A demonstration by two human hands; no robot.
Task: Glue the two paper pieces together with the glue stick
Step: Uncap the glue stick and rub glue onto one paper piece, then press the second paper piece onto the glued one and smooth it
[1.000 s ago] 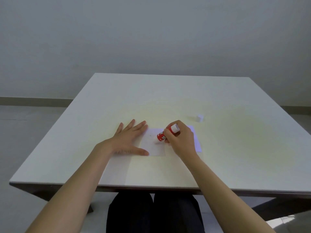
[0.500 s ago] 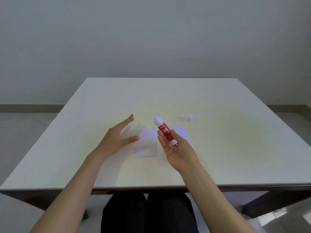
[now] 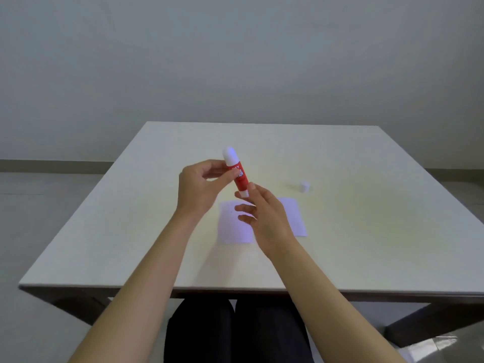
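Note:
A red glue stick [image 3: 239, 176] with white ends is held upright, tilted slightly left, above the table. My left hand [image 3: 200, 188] pinches its upper red part with thumb and fingers. My right hand [image 3: 264, 218] grips its white bottom end with the fingertips. Two white paper pieces lie flat side by side below the hands: the left paper [image 3: 231, 226] and the right paper [image 3: 296, 218], both partly hidden by my right hand. The white cap [image 3: 304, 186] stands on the table to the right.
The white table [image 3: 366, 231] has its near edge just above my dark-clothed legs. A grey wall and floor lie behind.
The glue stick has been lifted off the left paper and turned upright. My left hand rose from the table and took hold of the stick's upper part.

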